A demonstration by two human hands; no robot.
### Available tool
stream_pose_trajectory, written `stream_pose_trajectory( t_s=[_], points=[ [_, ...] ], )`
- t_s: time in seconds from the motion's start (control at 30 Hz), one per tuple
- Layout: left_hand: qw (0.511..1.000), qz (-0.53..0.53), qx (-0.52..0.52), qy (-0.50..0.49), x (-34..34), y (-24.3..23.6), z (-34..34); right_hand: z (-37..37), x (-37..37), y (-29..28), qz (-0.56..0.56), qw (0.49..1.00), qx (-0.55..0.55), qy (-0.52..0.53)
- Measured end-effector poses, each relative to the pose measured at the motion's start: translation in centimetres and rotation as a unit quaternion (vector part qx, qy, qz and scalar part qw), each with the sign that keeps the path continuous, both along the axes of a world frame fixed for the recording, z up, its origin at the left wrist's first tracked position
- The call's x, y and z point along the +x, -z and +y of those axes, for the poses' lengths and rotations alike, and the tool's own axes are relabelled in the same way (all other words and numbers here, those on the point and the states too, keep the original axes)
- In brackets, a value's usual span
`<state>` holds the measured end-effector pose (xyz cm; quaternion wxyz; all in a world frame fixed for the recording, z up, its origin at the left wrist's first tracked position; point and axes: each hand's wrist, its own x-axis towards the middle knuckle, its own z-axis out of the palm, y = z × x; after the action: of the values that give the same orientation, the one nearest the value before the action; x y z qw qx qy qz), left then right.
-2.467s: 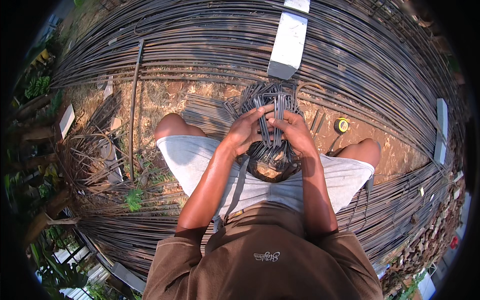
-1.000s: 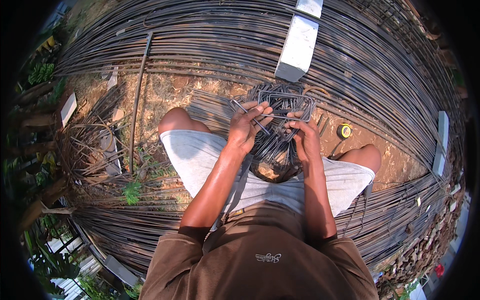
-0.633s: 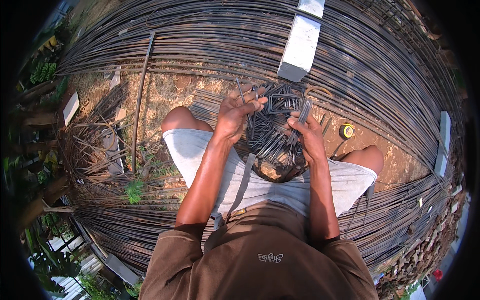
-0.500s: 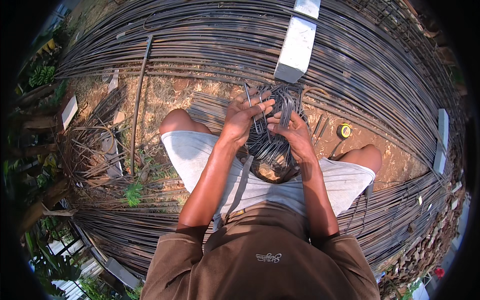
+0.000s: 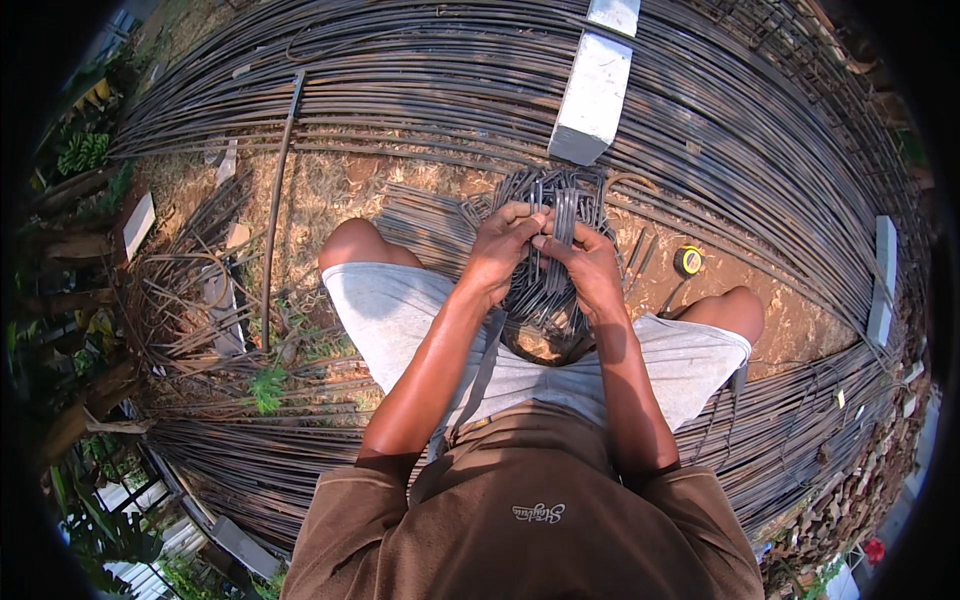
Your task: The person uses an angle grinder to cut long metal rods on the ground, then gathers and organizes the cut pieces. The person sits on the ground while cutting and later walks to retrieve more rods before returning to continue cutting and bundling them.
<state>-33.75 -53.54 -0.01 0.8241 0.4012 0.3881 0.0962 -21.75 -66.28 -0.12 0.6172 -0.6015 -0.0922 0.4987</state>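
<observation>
White lettering (image 5: 539, 513) marks the shirt (image 5: 480, 555); hands (image 5: 502, 250) (image 5: 592, 268) hold metal loops (image 5: 565, 212)

Bright, hard sunshine here, bleaching the top of the white block (image 5: 595, 85)! Dappled shade crosses the long rods (image 5: 440, 90) over the ground's (image 5: 340, 185) far side, and the bent steel loops (image 5: 566, 215) catch thin glints. Centre's reasonably crisp; out at the rim, rods bow, foliage (image 5: 85, 150) sinks into murky softness, and black swallows every corner.
</observation>
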Motion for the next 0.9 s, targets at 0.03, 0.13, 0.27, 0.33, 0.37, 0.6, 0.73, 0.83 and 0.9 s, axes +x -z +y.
stream_pose_trajectory(
  t_s=[0.03, 0.13, 0.27, 0.33, 0.37, 0.6, 0.73, 0.83, 0.9],
  points=[
    [1.0, 0.001, -0.011, -0.005, 0.0, 0.5, 0.1, 0.0, 0.0, -0.1, 0.025, 1.0, -0.003, 0.006],
    [0.999, -0.001, -0.033, -0.028, -0.2, 0.1, 0.3, -0.3, -0.1, 0.0, 0.08, 0.996, 0.001, 0.027],
    [0.994, -0.015, -0.095, -0.059, -0.6, -1.1, 1.2, -0.4, -0.5, -0.3, 0.076, 0.996, 0.028, 0.047],
    [0.996, -0.005, -0.081, -0.048, -0.8, -1.1, 1.2, -0.2, -0.5, -0.5, 0.054, 0.997, 0.021, 0.053],
    [0.996, 0.0, -0.074, -0.042, -0.9, -1.1, 1.2, -0.1, -0.2, -0.3, 0.039, 0.998, 0.01, 0.052],
    [0.999, 0.019, -0.034, -0.026, -0.5, 0.3, 0.6, 0.5, -0.4, -0.4, -0.019, 0.997, -0.056, 0.05],
    [0.998, 0.014, -0.051, -0.018, -0.6, -0.2, 0.3, 0.1, -0.6, -0.4, -0.027, 0.998, -0.043, 0.034],
    [0.999, 0.01, -0.036, 0.01, -1.2, 0.0, 0.4, -0.4, -0.8, 0.2, -0.003, 0.998, -0.036, 0.042],
    [0.999, 0.022, -0.033, 0.013, -1.2, -0.1, 0.5, -0.6, -0.5, 0.4, 0.056, 0.997, -0.02, 0.042]
  ],
)
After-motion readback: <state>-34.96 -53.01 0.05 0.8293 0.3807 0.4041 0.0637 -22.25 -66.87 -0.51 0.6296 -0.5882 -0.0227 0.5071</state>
